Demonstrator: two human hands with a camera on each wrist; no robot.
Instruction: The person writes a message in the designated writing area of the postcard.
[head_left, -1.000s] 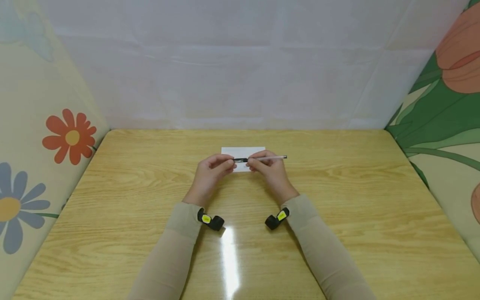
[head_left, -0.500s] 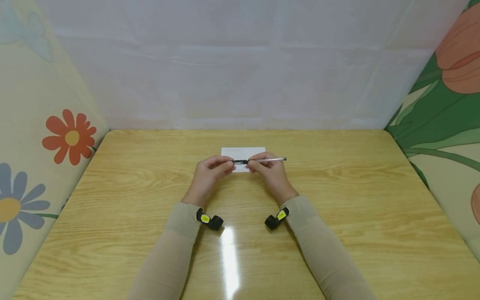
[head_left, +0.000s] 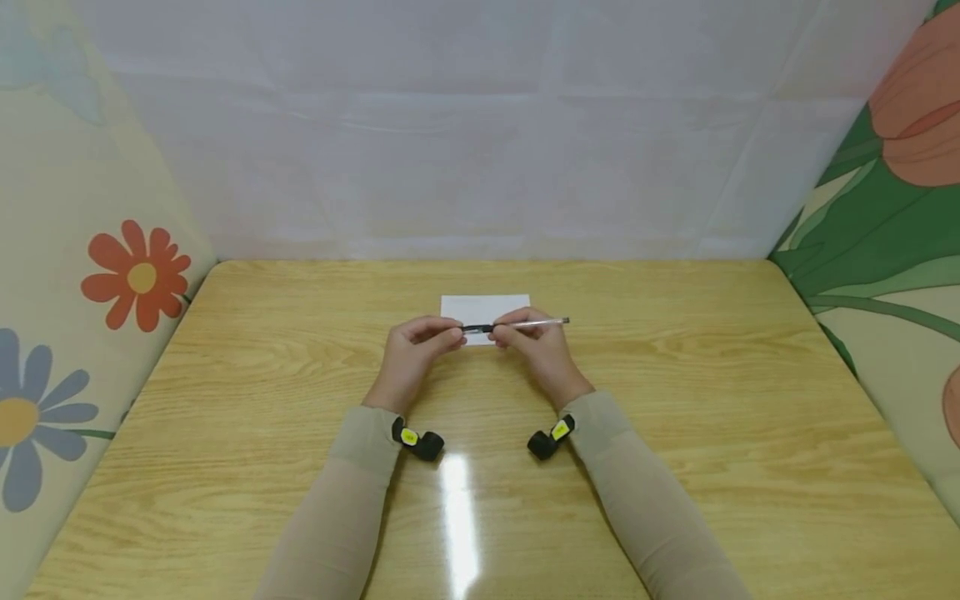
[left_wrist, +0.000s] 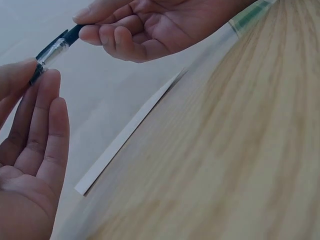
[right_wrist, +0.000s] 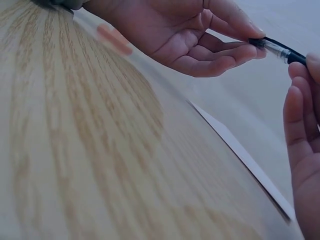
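A slim pen (head_left: 478,328) with a dark, clipped cap end and a see-through barrel is held level between both hands. My left hand (head_left: 408,354) pinches the cap end between thumb and fingertips. On the barrel close to the cap, my right hand (head_left: 542,346) has its own thumb-and-finger pinch, and the pen's tail sticks out past it to the right. A clear section and the black clip (left_wrist: 52,45) show between the hands in the left wrist view. Behind and below the pen lies a white rectangular card (head_left: 486,306), partly covered by the hands in the head view.
The wood-grain table (head_left: 240,467) has a glossy surface with a bright reflection near the front. A white sheet (head_left: 480,150) hangs behind it, and flower-printed panels (head_left: 138,279) stand at both sides. Each wrist carries a small black camera (head_left: 427,446).
Both hands have come slightly nearer the body and a little left, bringing the pen along. The grip of each hand looks the same, and the card stays in place.
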